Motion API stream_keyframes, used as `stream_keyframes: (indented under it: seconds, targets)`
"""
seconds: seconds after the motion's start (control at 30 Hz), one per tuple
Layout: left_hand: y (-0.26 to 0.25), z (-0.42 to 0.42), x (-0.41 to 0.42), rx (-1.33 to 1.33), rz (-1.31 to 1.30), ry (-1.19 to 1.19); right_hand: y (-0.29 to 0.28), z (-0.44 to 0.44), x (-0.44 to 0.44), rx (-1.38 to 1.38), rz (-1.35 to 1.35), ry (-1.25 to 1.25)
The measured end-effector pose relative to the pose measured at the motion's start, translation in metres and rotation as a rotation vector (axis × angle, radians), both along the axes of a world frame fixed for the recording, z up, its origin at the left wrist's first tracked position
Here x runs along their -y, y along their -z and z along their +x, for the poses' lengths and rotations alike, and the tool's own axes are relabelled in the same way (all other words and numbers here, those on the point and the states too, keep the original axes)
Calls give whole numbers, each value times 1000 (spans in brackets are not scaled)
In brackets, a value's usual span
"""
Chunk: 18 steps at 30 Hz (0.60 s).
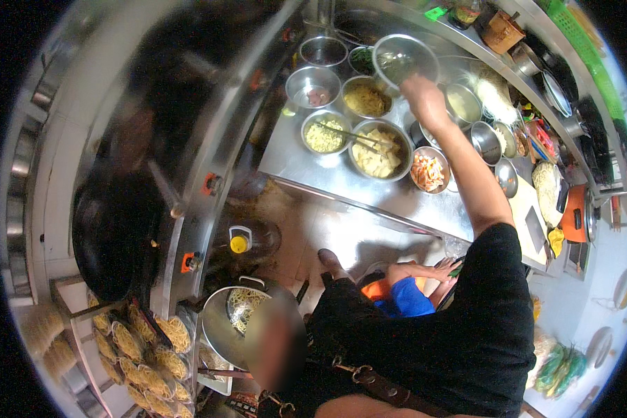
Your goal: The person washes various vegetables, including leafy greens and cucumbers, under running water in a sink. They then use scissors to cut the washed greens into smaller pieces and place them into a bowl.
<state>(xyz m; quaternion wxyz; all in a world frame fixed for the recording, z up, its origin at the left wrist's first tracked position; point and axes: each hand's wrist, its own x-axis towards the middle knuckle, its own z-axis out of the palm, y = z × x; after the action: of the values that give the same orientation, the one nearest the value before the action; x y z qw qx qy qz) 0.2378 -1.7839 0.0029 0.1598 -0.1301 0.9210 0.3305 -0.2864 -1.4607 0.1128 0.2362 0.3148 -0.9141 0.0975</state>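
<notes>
My right hand [423, 99] grips the rim of a shiny metal bowl [405, 57], tilted above the far side of a steel counter [313, 167]. Beneath and around it stand metal bowls of food: a yellowish shredded food [367, 98], pale chopped pieces [325, 137], pale chunks [379, 157] and orange-and-white sticks [427, 171]. Chopsticks [355, 137] lie across two of them. On the left, a blurred patch covers my left forearm and hand [278, 339] beside a large pot [217, 334]. Inside the pot sits a strainer of noodles [243, 309]. What that hand holds is hidden.
A dark wok [109, 251] and stove front with orange-backed knobs [190, 262] run along the left. Bagged noodles [141, 360] stack at lower left. A yellow-capped jug [239, 244] stands on the floor. Another person's blue sleeve [411, 298] and hands show below the counter edge.
</notes>
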Motion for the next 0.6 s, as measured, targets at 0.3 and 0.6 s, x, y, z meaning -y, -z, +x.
stream_keyframes:
  seconds: [0.3,0.6]
  targets:
    - [0,57,25,-171,39,147,-26,266,68,42,80,-418]
    - [-57,107,2,-23,1121,-256,-9,538,86,234,-8,-564]
